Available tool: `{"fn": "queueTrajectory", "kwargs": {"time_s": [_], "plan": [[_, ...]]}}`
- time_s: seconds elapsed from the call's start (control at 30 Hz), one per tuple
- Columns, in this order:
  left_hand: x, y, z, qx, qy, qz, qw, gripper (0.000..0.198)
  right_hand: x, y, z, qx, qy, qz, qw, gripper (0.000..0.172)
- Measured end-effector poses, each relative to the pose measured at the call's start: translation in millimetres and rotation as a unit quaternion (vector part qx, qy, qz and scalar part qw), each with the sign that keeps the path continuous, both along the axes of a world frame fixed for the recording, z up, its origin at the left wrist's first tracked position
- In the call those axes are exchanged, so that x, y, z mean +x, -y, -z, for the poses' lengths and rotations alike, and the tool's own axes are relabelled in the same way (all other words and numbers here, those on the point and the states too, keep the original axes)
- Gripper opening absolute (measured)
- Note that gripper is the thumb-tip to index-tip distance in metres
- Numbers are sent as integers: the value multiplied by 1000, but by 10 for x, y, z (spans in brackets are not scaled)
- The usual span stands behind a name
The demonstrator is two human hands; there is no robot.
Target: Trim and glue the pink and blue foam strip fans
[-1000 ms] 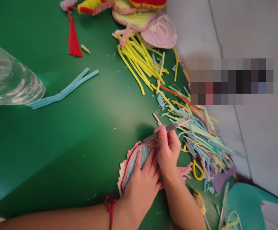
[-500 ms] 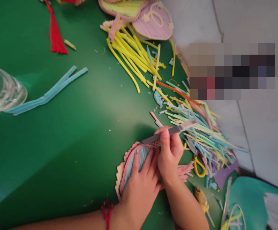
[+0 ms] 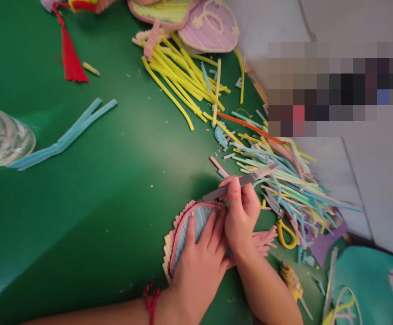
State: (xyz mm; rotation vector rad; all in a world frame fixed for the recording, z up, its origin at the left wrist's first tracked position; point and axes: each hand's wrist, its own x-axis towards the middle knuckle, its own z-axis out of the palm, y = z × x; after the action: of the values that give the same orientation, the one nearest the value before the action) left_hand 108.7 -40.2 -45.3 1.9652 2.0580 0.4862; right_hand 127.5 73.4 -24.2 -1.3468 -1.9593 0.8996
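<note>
Left hand [image 3: 196, 266]: pressed flat, fingers spread, on the fan-shaped foam piece [image 3: 186, 225] on the green bench [image 3: 98, 203].
Right hand [image 3: 240, 216]: grip clenched on the craft knife [image 3: 240, 183], blade at the piece's top edge.
Nearby: loose foam strips [image 3: 284, 180], just right.

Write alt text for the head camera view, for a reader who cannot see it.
A person's left hand presses a fan-shaped craft piece of blue strips with a pink rim flat onto a green table, while the right hand grips a craft knife at its top edge. Loose coloured strips and yellow-handled scissors lie to the right.
</note>
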Motion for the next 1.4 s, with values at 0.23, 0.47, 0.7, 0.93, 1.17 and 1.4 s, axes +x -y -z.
{"fn": "queueTrajectory", "kwargs": {"time_s": [0.23, 0.47, 0.7, 0.93, 1.17, 1.4], "plan": [[17, 11, 27, 16, -40, 8, 999, 55, 6, -29, 41, -42, -3, -45, 998, 29], [24, 6, 25, 23, -24, -7, 999, 50, 43, 7, 45, -60, 8, -76, 995, 25], [20, -2, 14, 26, -1, -12, 1000, 48, 23, 21, 15, -12, 35, 25, 999, 28], [25, 3, 22, 19, -7, -3, 1000, 52, -56, 12, 5, 19, -44, 68, 997, 32], [-58, -37, -112, -44, 14, 41, 998, 59, -21, 10, -118, 33, -108, 66, 991, 34], [-322, 48, -178, 13, -14, 146, 989, 63, 245, 122, -346, 39, -161, 118, 979, 36]]}}
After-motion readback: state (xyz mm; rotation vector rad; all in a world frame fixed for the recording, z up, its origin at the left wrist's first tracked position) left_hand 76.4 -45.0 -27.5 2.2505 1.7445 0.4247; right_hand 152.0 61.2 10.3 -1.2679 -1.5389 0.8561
